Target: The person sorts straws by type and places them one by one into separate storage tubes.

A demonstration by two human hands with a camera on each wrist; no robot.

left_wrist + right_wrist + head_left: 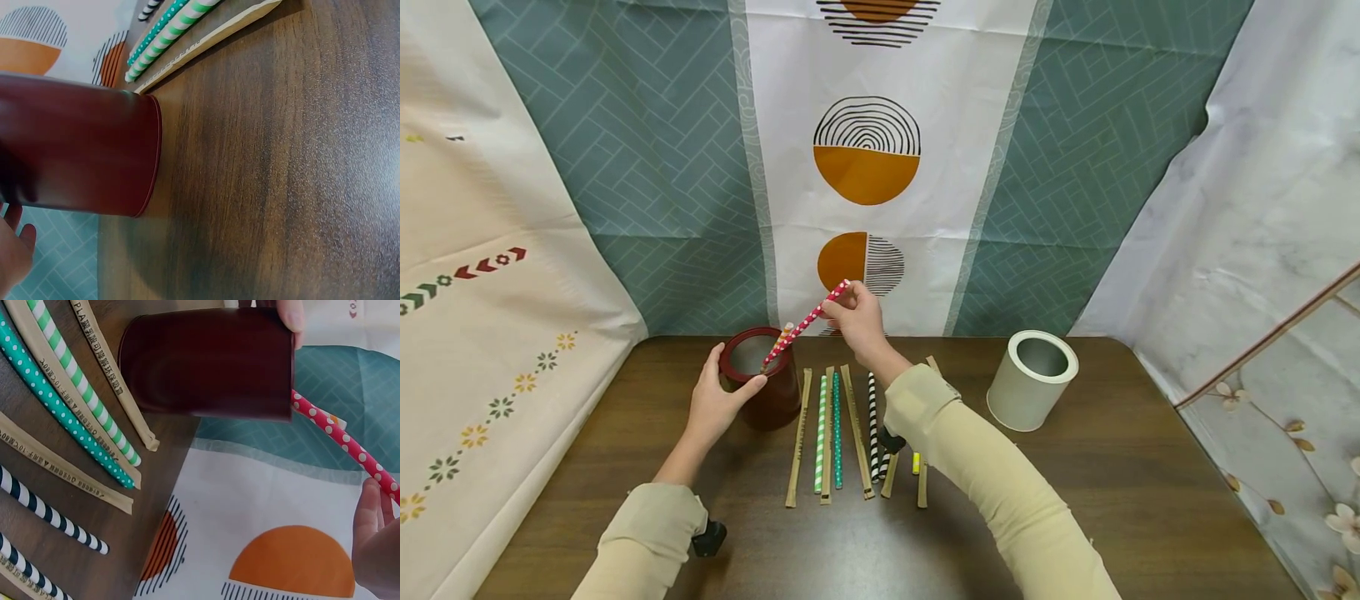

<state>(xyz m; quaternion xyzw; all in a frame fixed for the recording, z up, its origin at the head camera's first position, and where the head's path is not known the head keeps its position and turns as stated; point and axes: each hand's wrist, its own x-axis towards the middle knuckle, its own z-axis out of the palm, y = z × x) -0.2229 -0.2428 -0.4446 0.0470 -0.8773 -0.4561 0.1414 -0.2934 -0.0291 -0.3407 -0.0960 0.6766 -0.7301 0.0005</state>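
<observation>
My right hand [857, 321] pinches the upper end of a red paper straw with white dots [811, 317]. The straw slants down to the left, its lower end inside the mouth of a dark red can [778, 392]. An orange-patterned straw [787, 328] also pokes out of that can, mostly hidden. My left hand [718, 396] holds the can near its rim, thumb on the near side and fingers around the left. In the right wrist view, the dotted straw [340, 439] runs from the can [206, 365] to my right fingertips [370, 494].
Several straws lie on the brown table [820, 550]: paper-wrapped ones [800, 437], a green-striped one [821, 433], a teal dotted one [837, 429], black-striped ones [873, 425] and a yellow one [916, 463] partly under my right arm. A white can [1028, 392] stands upright at the right.
</observation>
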